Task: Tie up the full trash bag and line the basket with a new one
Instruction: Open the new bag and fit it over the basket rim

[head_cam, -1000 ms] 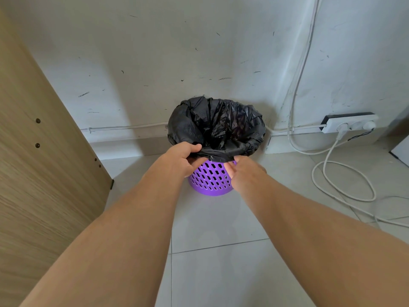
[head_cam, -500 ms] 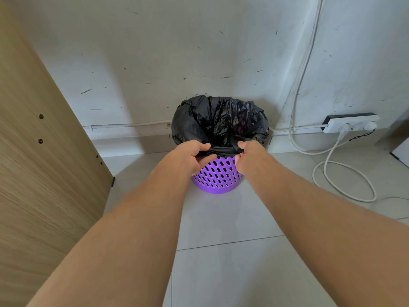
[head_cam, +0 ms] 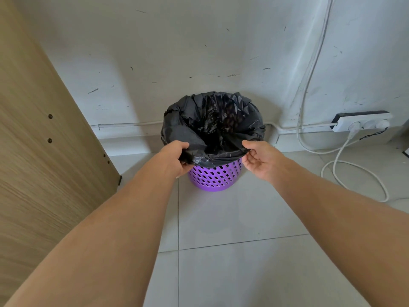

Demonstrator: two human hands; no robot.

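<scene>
A small purple perforated basket stands on the tiled floor against the white wall. A black trash bag lines it, its edge folded over the rim and hanging down the sides. My left hand grips a bunched piece of the bag's edge at the front left of the rim. My right hand is at the front right, thumb on the bag's edge and fingers curled under it. The bag's mouth is open and dark inside; its contents are hard to make out.
A light wooden panel stands close on the left. At the right, a white power strip lies by the wall, with white cables looping over the floor. Pale floor tiles lie in front of the basket.
My hands have moved apart along the front rim, from the middle to the left and right sides, spreading the bag's edge. The folded edge at the front has come up a little.
</scene>
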